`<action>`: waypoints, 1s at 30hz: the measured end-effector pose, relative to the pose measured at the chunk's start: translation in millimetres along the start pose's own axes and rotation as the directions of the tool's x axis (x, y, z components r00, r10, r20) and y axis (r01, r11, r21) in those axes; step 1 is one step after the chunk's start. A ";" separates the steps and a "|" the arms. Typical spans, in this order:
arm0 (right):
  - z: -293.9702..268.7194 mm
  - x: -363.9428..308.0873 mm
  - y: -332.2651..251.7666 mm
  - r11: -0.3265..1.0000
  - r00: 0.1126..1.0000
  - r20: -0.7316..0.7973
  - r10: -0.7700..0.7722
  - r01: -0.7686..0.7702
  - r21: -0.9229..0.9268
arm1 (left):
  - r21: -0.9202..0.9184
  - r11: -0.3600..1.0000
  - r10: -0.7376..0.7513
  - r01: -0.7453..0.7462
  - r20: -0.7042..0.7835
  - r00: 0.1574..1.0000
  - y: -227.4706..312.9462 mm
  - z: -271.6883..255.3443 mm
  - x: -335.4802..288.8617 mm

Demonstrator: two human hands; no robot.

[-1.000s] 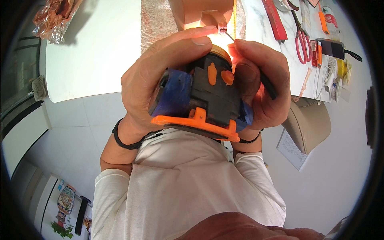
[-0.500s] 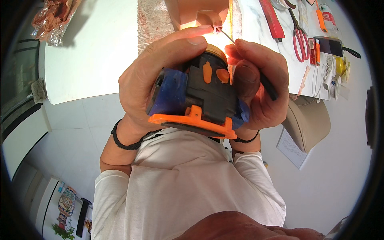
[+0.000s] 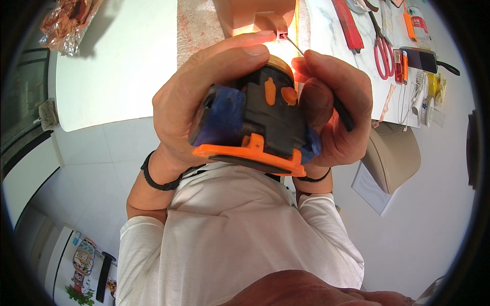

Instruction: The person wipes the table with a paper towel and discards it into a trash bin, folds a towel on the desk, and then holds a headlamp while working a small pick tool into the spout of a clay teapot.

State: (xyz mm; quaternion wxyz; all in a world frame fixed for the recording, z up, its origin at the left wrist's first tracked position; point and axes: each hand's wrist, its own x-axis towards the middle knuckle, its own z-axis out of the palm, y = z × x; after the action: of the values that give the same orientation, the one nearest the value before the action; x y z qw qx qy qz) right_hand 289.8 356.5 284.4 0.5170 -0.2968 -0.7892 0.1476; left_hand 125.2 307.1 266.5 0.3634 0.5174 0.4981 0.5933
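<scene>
One left hand [image 3: 178, 97], two digits nearly together beside a small pale piece [image 3: 282, 36], actual grip unclear; one right hand [image 3: 347, 92], pinching a black-handled tool [image 3: 344, 115], thin tip at that piece, likely for fine control. Between both sets of fingers, one orange-trimmed black lamp-like device [image 3: 273, 120], probably angled to light the fingertips; just beyond them, one brown block-like object [image 3: 255, 18].

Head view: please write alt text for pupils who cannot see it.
The left hand and right hand frame a black, blue and orange object; the right holds a thin dark-handled tool, its tip by the left fingertips. Red-handled scissors lie on the table.
</scene>
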 end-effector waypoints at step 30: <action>-34.2 -14.1 41.4 0.839 0.953 -0.154 0.261 -0.146 0.524 | 0.047 0.979 0.195 -0.196 0.018 0.981 0.9 37.6 10.3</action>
State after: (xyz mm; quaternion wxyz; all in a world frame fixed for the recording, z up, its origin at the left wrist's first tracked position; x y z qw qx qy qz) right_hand 337.8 377.5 266.2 0.6416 -0.2476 -0.6245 0.3702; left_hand 159.9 324.7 268.8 0.2939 0.5765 0.4566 0.6106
